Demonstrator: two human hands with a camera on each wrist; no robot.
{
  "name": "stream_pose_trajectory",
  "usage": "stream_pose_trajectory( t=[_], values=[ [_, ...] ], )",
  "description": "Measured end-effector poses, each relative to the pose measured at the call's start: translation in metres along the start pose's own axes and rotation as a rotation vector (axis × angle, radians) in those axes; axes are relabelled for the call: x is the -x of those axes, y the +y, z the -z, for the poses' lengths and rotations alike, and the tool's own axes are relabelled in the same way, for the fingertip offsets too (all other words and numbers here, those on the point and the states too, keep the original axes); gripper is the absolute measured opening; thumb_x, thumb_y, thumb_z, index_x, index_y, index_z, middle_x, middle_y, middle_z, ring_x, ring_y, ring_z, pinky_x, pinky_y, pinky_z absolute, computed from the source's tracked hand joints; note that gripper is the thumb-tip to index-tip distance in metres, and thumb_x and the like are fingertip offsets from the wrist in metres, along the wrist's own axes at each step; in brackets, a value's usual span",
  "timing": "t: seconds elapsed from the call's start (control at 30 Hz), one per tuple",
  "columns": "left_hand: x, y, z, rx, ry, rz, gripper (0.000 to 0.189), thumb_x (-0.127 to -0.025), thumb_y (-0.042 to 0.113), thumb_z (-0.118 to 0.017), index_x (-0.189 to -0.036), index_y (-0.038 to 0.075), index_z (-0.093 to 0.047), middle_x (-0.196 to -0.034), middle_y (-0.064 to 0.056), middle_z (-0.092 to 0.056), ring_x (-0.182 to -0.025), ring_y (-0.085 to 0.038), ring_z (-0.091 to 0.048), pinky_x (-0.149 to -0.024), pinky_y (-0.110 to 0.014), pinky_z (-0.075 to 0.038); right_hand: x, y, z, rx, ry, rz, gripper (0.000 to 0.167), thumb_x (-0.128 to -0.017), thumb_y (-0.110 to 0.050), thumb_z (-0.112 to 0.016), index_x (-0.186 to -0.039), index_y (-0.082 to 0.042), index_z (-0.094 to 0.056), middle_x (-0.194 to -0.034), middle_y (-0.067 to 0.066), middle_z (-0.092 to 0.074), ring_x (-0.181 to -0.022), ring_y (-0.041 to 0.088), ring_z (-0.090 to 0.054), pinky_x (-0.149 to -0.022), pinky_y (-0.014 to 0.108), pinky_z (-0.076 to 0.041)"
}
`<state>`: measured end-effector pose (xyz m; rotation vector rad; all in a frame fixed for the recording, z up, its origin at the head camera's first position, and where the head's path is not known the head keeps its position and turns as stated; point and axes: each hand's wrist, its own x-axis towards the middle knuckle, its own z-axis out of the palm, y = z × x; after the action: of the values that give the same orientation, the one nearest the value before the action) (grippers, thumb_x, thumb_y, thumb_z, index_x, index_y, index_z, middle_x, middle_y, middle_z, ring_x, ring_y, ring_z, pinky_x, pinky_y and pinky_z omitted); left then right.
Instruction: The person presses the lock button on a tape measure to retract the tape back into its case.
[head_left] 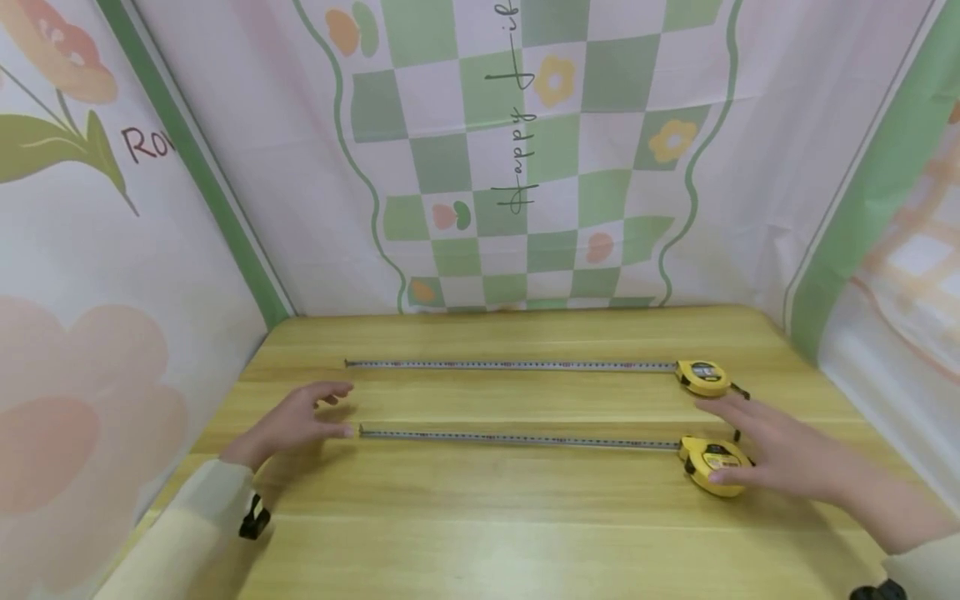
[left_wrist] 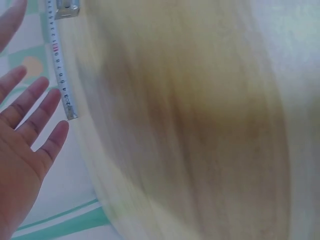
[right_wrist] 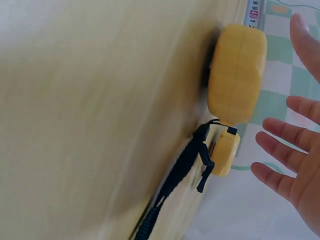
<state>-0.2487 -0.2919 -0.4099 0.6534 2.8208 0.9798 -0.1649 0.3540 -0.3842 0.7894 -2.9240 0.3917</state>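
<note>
Two yellow tape measures lie on the wooden table, their blades drawn out leftward and roughly parallel. My right hand (head_left: 787, 450), fingers spread, hovers by the near tape measure (head_left: 722, 479), with the thumb overlapping its case in the head view. Just beyond the fingertips is the far tape measure (head_left: 703, 377). At left, my left hand (head_left: 300, 421) holds nothing; its thumb tip is right by the hooked end of the near blade (head_left: 517, 439). The far blade (head_left: 510, 364) ends a little beyond the left fingers. A black strap (right_wrist: 177, 175) trails from a case in the right wrist view.
The pale wooden table (head_left: 480, 533) has rounded back corners. Behind it hangs a green and white checked cloth (head_left: 555, 150), with printed cloth panels along the left (head_left: 112, 333) and right sides. Black bands (head_left: 255, 518) sit at both sleeves.
</note>
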Motion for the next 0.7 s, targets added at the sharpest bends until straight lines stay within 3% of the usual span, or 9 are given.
stream_pose_trajectory(
  t=[0.23,0.47,0.7],
  values=[
    [0.000,-0.002,-0.004,-0.005,-0.011,-0.013,0.073,-0.078,0.038,-0.081,-0.134,0.000,-0.053,-0.126,-0.018,-0.058,-0.108,-0.031,-0.054,-0.093,-0.053,-0.044,0.002,-0.002,-0.008,0.007,-0.001,0.017,0.093,-0.072,-0.061,-0.075,-0.138,-0.002,-0.048,-0.131,0.024,-0.051,-0.111,0.046,-0.053,-0.085,0.065,-0.044],
    [-0.001,-0.004,-0.008,0.018,-0.033,0.028,0.060,-0.077,0.030,-0.083,-0.126,0.005,-0.060,-0.119,-0.010,-0.061,-0.103,-0.025,-0.055,-0.090,-0.048,-0.047,0.005,0.001,-0.017,0.049,0.028,0.076,0.092,-0.068,-0.063,-0.076,-0.134,-0.004,-0.052,-0.121,0.017,-0.058,-0.103,0.040,-0.058,-0.081,0.060,-0.048],
    [-0.005,-0.007,-0.014,0.053,-0.069,0.003,0.047,-0.078,0.025,-0.082,-0.118,0.006,-0.064,-0.107,-0.001,-0.063,-0.096,-0.019,-0.056,-0.085,-0.039,-0.049,0.005,0.001,-0.022,0.037,0.003,0.076,0.093,-0.067,-0.068,-0.072,-0.133,-0.005,-0.053,-0.120,0.011,-0.059,-0.102,0.037,-0.060,-0.081,0.057,-0.050]
  ],
)
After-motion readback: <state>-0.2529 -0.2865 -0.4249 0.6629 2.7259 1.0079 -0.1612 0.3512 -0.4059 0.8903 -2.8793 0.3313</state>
